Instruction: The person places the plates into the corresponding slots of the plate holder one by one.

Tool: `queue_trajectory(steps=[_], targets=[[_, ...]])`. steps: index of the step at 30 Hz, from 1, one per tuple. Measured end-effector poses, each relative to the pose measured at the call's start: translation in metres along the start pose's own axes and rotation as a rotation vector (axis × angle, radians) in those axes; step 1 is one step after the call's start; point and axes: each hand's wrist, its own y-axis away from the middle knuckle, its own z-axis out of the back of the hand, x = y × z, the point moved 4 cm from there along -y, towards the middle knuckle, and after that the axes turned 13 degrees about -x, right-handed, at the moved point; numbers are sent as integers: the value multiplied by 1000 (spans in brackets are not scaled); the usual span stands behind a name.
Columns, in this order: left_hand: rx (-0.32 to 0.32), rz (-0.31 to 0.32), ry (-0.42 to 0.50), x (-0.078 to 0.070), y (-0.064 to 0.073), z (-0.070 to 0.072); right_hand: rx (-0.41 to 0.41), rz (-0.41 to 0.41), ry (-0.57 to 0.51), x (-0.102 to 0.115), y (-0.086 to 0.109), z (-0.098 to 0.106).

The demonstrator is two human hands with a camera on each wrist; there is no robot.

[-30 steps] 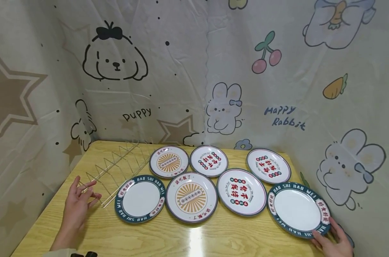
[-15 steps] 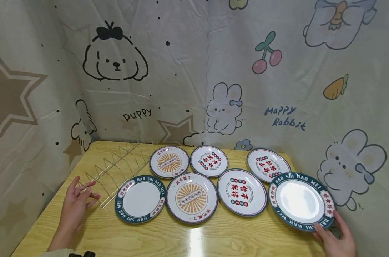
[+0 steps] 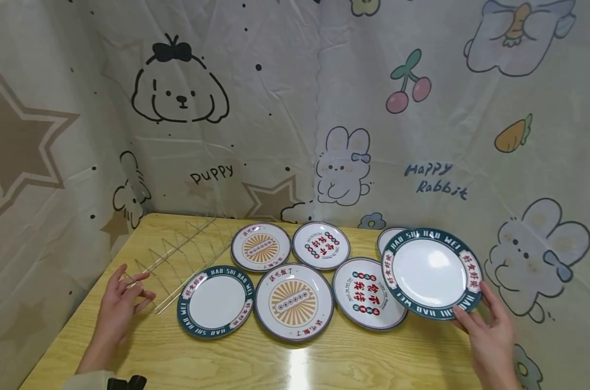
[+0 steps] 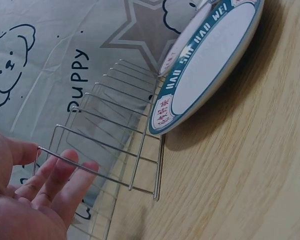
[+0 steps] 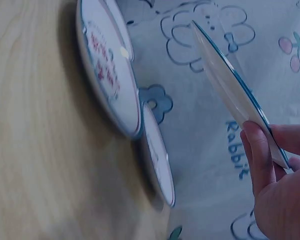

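Observation:
My right hand grips a green-rimmed plate by its near right edge. It is lifted off the table and tilted, with the thumb on one face and fingers on the other in the right wrist view. Part of a red-lettered plate behind is covered by it. At the left, my left hand pinches the near end of a wire plate rack, thumb and fingers around the end wire. No plate stands in the rack's slots. Beside the rack lies another green-rimmed plate.
Two sunburst plates lie near the middle of the wooden table. Red-lettered plates lie to their right. A printed cloth hangs behind and along both sides.
My right hand has raised the green-rimmed plate from the table's right side and carried it up and leftward. The left hand has stayed at the rack, and the view has shifted slightly.

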Motion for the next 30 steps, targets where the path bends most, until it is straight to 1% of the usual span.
queue_trajectory(steps=[3,6,10,13,17,23,25,30], targets=[[-7,-12,-59,0,-1,-3,73,25,-91,12,6,-15],[-7,-10,-95,0,-2,-6,154,60,-155,22,12,-30],[-5,4,-116,0,-3,-8,227,117,-185,31,19,-50],[-18,16,-150,1,-3,-8,274,156,-200,37,24,-66],[-31,18,-186,1,-5,-11,326,178,-198,46,31,-87],[-16,1,-172,-2,-5,-15,364,191,-131,54,40,-117],[-12,0,-149,-3,-5,-16,371,204,-115,56,43,-127],[-5,6,-92,-3,-7,-17,402,243,-117,61,49,-152]])
